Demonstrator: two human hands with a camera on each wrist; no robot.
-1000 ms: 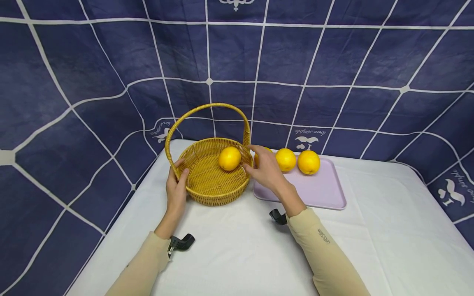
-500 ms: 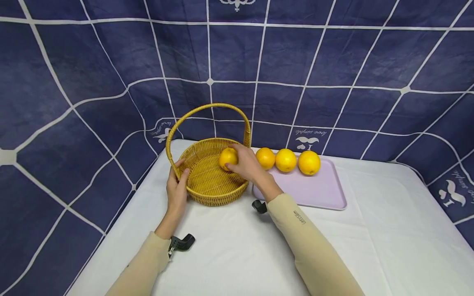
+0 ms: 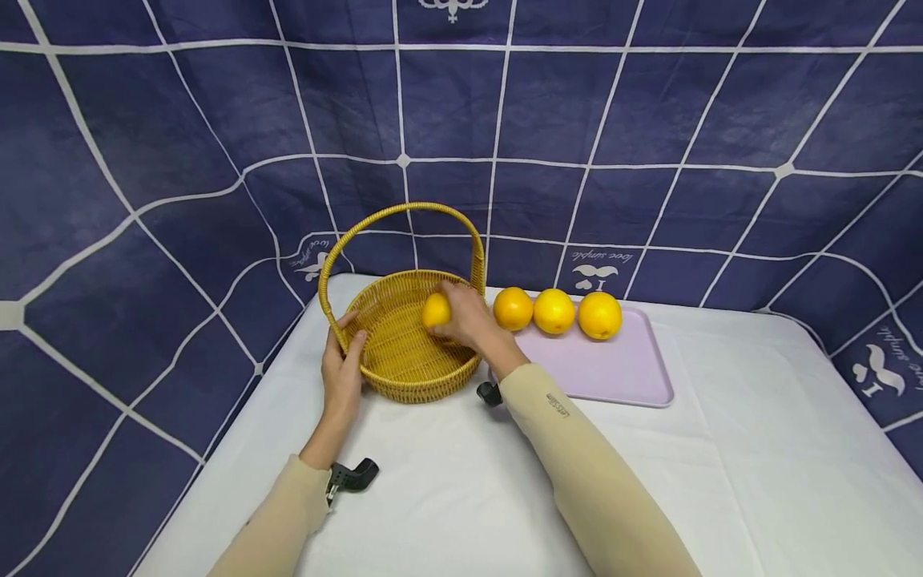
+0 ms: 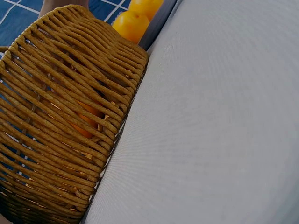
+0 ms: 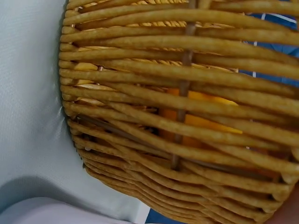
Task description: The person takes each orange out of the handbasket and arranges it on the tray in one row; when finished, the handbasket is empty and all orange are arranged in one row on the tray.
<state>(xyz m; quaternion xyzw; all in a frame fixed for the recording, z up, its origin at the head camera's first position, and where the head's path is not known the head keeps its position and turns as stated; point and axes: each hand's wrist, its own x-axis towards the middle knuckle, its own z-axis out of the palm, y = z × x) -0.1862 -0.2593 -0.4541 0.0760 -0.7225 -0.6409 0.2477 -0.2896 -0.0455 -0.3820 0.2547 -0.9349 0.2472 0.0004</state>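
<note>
A round woven wicker basket (image 3: pixel 421 391) with a tall arched handle stands on the white cloth. At its left side my left hand (image 3: pixel 342 373) grips the rim, the thumb over the edge. My right hand (image 3: pixel 467 316) reaches over the right rim and holds an orange (image 3: pixel 435 311) inside the basket, its fingers partly hidden behind the fruit. Through the weave, the right wrist view shows a patch of that orange (image 5: pixel 201 114). Both wrist views are largely filled by the basket's outer wall (image 4: pixel 70 93).
Right of the basket lies a pale lilac tray (image 3: pixel 598 369). Three oranges stand in a row along its back: a left one (image 3: pixel 513 309), a middle one (image 3: pixel 554 311) and a right one (image 3: pixel 600 315). A blue curtain (image 3: pixel 548 120) with white lines hangs behind.
My right hand has moved left from the basket's right rim and taken hold of the orange inside, which has shifted slightly left. My left hand has stayed on the rim.
</note>
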